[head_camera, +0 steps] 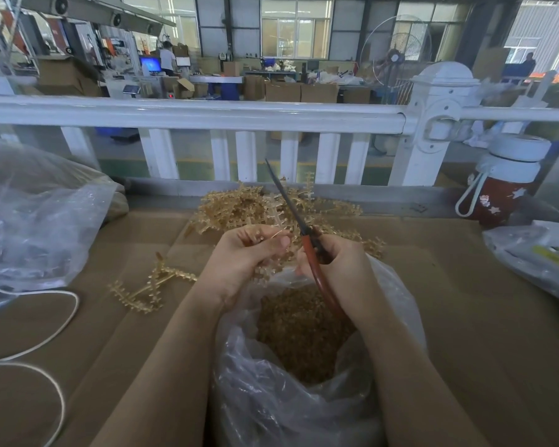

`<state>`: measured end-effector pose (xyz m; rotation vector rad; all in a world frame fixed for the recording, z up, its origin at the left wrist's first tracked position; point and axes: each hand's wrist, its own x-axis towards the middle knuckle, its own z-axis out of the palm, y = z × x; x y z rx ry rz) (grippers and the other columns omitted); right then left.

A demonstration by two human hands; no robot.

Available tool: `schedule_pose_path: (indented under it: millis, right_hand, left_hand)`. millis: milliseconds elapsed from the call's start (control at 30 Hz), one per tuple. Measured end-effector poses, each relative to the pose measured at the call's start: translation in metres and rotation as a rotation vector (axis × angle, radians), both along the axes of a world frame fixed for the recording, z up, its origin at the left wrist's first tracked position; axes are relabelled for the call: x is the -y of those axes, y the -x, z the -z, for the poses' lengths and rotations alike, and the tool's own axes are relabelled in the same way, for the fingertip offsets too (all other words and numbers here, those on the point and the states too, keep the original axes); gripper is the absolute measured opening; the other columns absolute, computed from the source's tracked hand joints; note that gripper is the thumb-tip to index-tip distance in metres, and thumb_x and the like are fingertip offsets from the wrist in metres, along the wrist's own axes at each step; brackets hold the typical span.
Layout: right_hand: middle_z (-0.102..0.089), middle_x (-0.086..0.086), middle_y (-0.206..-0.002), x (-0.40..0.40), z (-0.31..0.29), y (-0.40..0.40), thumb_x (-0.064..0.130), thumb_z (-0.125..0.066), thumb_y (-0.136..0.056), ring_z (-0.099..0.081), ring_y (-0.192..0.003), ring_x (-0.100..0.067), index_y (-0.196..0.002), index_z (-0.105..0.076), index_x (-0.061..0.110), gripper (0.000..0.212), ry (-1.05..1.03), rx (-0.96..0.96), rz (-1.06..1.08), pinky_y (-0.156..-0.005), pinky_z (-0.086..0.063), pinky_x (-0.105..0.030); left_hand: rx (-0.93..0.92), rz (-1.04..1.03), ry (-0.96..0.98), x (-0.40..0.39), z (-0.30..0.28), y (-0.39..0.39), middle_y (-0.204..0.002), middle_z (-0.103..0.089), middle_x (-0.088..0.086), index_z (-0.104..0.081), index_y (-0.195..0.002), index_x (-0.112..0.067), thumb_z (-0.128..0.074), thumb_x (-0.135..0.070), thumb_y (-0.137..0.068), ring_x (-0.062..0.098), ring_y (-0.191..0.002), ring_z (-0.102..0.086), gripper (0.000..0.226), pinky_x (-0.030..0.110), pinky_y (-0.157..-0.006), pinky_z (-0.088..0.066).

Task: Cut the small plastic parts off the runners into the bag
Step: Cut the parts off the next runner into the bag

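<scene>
My left hand [249,253] pinched a runner [276,214] of small amber parts, fingers curled round it, right over the open bag [304,398]. My right hand [339,269] gripped the red-handled scissors [304,230], blades together & pointing up past the runner. More runners [239,204] lay piled just behind on the cardboard [465,317]; cut parts [304,333] sat in the bag.

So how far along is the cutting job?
Done: the bag already holds many cut parts. In hand: left hand holds a runner, right hand the scissors. Left: the pile behind, plus loose runners on the cardboard.
</scene>
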<state>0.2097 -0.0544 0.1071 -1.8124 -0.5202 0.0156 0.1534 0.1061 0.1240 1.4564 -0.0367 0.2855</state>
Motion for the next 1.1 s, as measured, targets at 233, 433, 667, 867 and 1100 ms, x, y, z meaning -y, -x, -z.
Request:
schedule_pose_path:
  millis: [233,433,667,867,1100]
  right_hand:
    - [-0.073,0.008,-0.073,0.0,0.002,-0.003,0.017,-0.077,-0.084,-0.07,-0.065,-0.009,-0.074,-0.069,0.026,0.015,0.044,0.029,0.017,-0.057,-0.056,-0.019]
    - [-0.067,0.027,-0.078,0.002,0.005,0.001,0.078,-0.066,-0.065,-0.063,-0.075,0.004,-0.093,-0.064,0.04,0.047,0.208,0.185,0.129,-0.064,-0.046,-0.017]
    - [-0.06,0.025,-0.094,0.002,0.006,0.003,0.088,-0.059,-0.065,-0.055,-0.083,0.005,-0.103,-0.053,0.037,0.063,0.42,0.324,0.133,-0.064,-0.035,-0.009]
    - [-0.06,0.023,-0.097,0.004,0.005,0.004,0.082,-0.065,-0.069,-0.057,-0.086,-0.001,-0.101,-0.055,0.034,0.058,0.452,0.364,0.149,-0.068,-0.044,-0.014]
    - [-0.055,0.025,-0.084,0.005,0.004,0.007,0.083,-0.061,-0.069,-0.051,-0.071,0.003,-0.091,-0.049,0.037,0.053,0.479,0.443,0.211,-0.059,-0.034,-0.006]
  left_hand:
    - [0.028,-0.01,-0.01,0.0,0.002,-0.001,-0.063,-0.064,-0.008,-0.078,-0.074,-0.021,-0.077,-0.024,-0.073,0.005,-0.057,-0.052,0.004,0.014,-0.058,-0.044]
    - [0.101,-0.05,0.027,-0.003,0.003,-0.003,-0.067,-0.066,0.003,-0.071,-0.068,-0.014,-0.07,-0.019,-0.083,0.012,-0.064,-0.059,0.016,0.019,-0.071,-0.049]
    - [0.131,-0.095,0.112,-0.005,0.002,-0.005,-0.067,-0.065,-0.003,-0.073,-0.065,-0.021,-0.067,-0.018,-0.079,0.009,-0.068,-0.058,0.015,0.017,-0.068,-0.047]
    - [0.12,-0.101,0.146,-0.008,0.004,-0.007,-0.069,-0.068,-0.003,-0.076,-0.077,-0.017,-0.068,-0.016,-0.078,0.009,-0.069,-0.058,0.008,0.02,-0.071,-0.046]
    - [0.13,-0.113,0.151,-0.009,0.007,-0.008,-0.066,-0.066,-0.001,-0.07,-0.064,-0.016,-0.069,-0.017,-0.077,0.012,-0.072,-0.061,0.014,0.029,-0.081,-0.046]
